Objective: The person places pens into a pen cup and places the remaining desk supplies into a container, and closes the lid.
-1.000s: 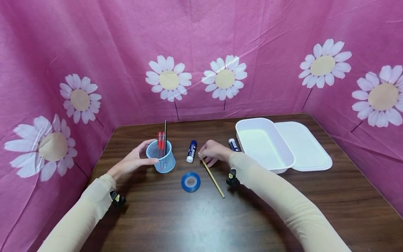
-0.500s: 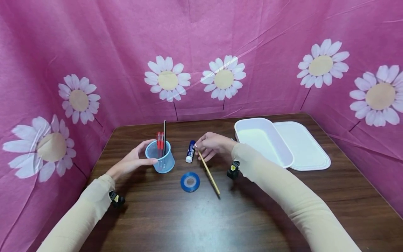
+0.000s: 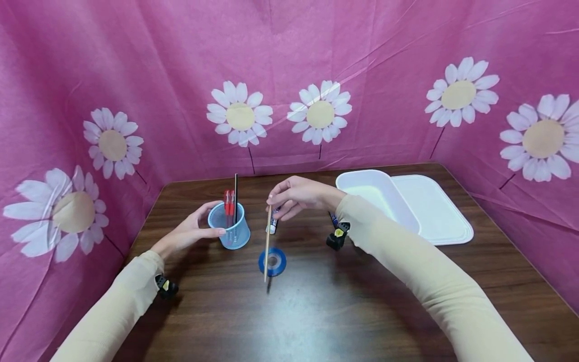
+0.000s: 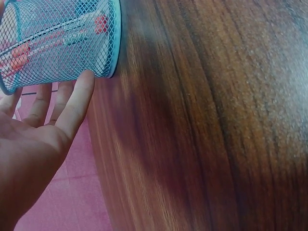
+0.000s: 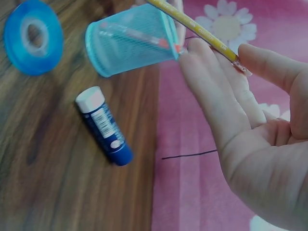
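My left hand (image 3: 187, 231) holds a light blue mesh pen cup (image 3: 238, 237) upright on the table, fingers and thumb around its side. Red-capped pens (image 3: 229, 202) and a tall dark pencil (image 3: 236, 193) stand in the cup. To the right, my right hand (image 3: 298, 197) pinches one end of a yellow pencil (image 5: 199, 30) between thumb and fingers. The pencil hangs down steeply and overlaps a roll of blue tape (image 3: 281, 262) in the head view. Behind the pencil lies a blue and white glue stick (image 5: 105, 126), partly hidden by my right hand in the head view.
A white plastic box (image 3: 377, 197) stands at the back right, beside its flat white lid (image 3: 441, 211). A second glue stick (image 3: 333, 219) shows partly behind my right wrist. Pink flowered cloth (image 3: 280, 45) hangs around the wooden table (image 3: 217, 311).
My right hand has lifted the yellow pencil off the table and carried it leftward, turning it from slanted to nearly upright. The left hand and the pen cup have stayed in place.
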`<state>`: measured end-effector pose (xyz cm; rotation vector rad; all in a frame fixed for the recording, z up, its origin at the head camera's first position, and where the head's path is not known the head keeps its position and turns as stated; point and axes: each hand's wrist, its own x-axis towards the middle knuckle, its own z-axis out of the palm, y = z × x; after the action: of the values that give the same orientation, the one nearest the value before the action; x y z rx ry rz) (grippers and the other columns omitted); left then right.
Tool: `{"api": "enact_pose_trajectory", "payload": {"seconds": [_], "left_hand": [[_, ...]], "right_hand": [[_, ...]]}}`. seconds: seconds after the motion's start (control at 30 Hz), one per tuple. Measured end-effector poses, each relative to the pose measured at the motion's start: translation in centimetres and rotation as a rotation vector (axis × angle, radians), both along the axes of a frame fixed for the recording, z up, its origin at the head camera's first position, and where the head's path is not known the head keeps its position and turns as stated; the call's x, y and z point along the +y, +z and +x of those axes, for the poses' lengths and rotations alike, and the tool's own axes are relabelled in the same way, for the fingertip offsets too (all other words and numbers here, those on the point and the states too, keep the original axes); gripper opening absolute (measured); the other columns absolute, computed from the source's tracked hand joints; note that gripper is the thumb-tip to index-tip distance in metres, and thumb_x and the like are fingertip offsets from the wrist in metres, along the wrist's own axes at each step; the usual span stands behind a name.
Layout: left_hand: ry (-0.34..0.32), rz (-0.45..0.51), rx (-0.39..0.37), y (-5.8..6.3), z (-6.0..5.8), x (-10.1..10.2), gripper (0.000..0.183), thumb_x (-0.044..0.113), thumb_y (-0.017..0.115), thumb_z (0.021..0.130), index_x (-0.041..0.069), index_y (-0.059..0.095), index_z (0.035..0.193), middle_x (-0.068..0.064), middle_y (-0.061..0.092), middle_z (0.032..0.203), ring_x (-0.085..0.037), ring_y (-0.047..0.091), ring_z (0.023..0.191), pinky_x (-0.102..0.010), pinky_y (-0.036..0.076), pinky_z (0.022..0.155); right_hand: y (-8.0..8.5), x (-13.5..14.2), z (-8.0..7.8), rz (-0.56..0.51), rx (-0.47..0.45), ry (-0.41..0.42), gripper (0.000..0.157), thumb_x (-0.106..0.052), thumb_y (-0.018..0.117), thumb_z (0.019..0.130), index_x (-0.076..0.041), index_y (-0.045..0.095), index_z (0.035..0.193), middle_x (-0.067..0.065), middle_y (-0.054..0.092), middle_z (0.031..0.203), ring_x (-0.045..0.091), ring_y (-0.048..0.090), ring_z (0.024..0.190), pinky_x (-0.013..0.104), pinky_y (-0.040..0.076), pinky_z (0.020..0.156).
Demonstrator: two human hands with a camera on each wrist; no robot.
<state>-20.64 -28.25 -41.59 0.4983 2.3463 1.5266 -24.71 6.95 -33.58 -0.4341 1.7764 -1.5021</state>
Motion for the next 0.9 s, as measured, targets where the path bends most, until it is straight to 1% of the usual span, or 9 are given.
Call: {"api": "enact_pose_trajectory", "payload": {"seconds": [0.07, 0.2, 0.23, 0.3, 0.37, 0.47, 0.6, 0.77, 0.9], "left_hand": [[-0.003, -0.002, 0.0, 0.0, 0.0, 0.0, 0.078, 0.019, 0.077, 0.092, 0.015, 0.031, 0.156, -0.015, 0.043, 0.15, -0.032, 0.043, 0.133, -0.03, 0.045, 0.1], [-0.007, -0.002, 0.007, 0.0, 0.0, 0.0, 0.078, 0.018, 0.077, 0.092, 0.015, 0.032, 0.156, -0.015, 0.043, 0.15, -0.031, 0.041, 0.134, -0.028, 0.044, 0.1], [-0.008, -0.002, 0.01, 0.0, 0.0, 0.0, 0.078, 0.018, 0.077, 0.092, 0.014, 0.032, 0.156, -0.015, 0.043, 0.15, -0.031, 0.041, 0.134, -0.027, 0.044, 0.1], [-0.005, 0.002, 0.014, 0.0, 0.0, 0.1, 0.078, 0.017, 0.077, 0.091, 0.014, 0.033, 0.155, -0.015, 0.043, 0.15, -0.031, 0.041, 0.134, -0.026, 0.045, 0.099], [-0.005, 0.003, 0.014, 0.0, 0.0, 0.1, 0.078, 0.017, 0.077, 0.091, 0.014, 0.033, 0.155, -0.015, 0.043, 0.15, -0.031, 0.041, 0.134, -0.025, 0.045, 0.099], [-0.005, 0.012, 0.007, 0.0, 0.0, 0.1, 0.079, 0.017, 0.078, 0.091, 0.014, 0.033, 0.156, -0.017, 0.044, 0.149, -0.033, 0.045, 0.132, -0.026, 0.046, 0.097], [-0.005, 0.028, -0.005, -0.1, 0.0, 0.2, 0.079, 0.017, 0.078, 0.091, 0.015, 0.033, 0.156, -0.018, 0.045, 0.148, -0.034, 0.052, 0.126, -0.028, 0.048, 0.095], [-0.009, 0.033, 0.012, -0.3, -0.1, 0.2, 0.079, 0.015, 0.079, 0.09, 0.014, 0.034, 0.155, -0.019, 0.047, 0.145, -0.03, 0.051, 0.125, -0.027, 0.048, 0.096], [0.001, 0.02, 0.005, -0.3, -0.1, 0.1, 0.08, 0.017, 0.079, 0.089, 0.015, 0.034, 0.155, -0.018, 0.046, 0.146, -0.03, 0.051, 0.124, -0.028, 0.048, 0.096]], "right_hand": [[0.5, -0.1, 0.0, -0.018, 0.0, 0.001, 0.027, -0.014, 0.069, 0.098, 0.004, 0.063, 0.116, 0.025, 0.069, 0.118, 0.037, 0.072, 0.1, 0.053, 0.055, 0.089], [1.4, -0.2, 0.2, -0.064, -0.009, 0.011, 0.03, -0.013, 0.067, 0.099, 0.008, 0.06, 0.12, 0.027, 0.067, 0.122, 0.032, 0.073, 0.096, 0.057, 0.052, 0.093], [1.6, -0.2, 0.2, -0.08, -0.009, 0.01, 0.03, -0.012, 0.066, 0.099, 0.008, 0.06, 0.12, 0.027, 0.068, 0.12, 0.031, 0.074, 0.094, 0.058, 0.05, 0.095], [2.0, -0.2, 0.5, -0.117, -0.005, 0.004, 0.027, -0.012, 0.065, 0.1, 0.007, 0.061, 0.119, 0.025, 0.069, 0.119, 0.029, 0.074, 0.093, 0.056, 0.051, 0.095], [2.3, -0.3, 0.7, -0.166, -0.006, -0.009, 0.021, -0.012, 0.063, 0.101, 0.003, 0.063, 0.116, 0.024, 0.069, 0.119, 0.028, 0.074, 0.092, 0.055, 0.051, 0.095], [2.9, -0.4, 1.1, -0.257, -0.02, -0.053, 0.013, -0.01, 0.061, 0.102, -0.002, 0.065, 0.112, 0.025, 0.067, 0.122, 0.028, 0.074, 0.093, 0.054, 0.052, 0.095], [3.6, -0.5, 1.3, -0.365, -0.033, -0.134, 0.011, -0.009, 0.061, 0.102, -0.003, 0.065, 0.11, 0.026, 0.068, 0.121, 0.029, 0.074, 0.096, 0.055, 0.05, 0.096], [4.1, -0.6, 1.3, -0.441, -0.043, -0.213, 0.01, -0.008, 0.061, 0.102, -0.003, 0.064, 0.109, 0.018, 0.072, 0.112, 0.032, 0.072, 0.103, 0.052, 0.053, 0.094], [4.1, -0.7, 1.3, -0.488, -0.038, -0.261, 0.008, -0.006, 0.06, 0.102, -0.003, 0.062, 0.109, 0.015, 0.073, 0.109, 0.029, 0.073, 0.1, 0.051, 0.052, 0.096]]}}
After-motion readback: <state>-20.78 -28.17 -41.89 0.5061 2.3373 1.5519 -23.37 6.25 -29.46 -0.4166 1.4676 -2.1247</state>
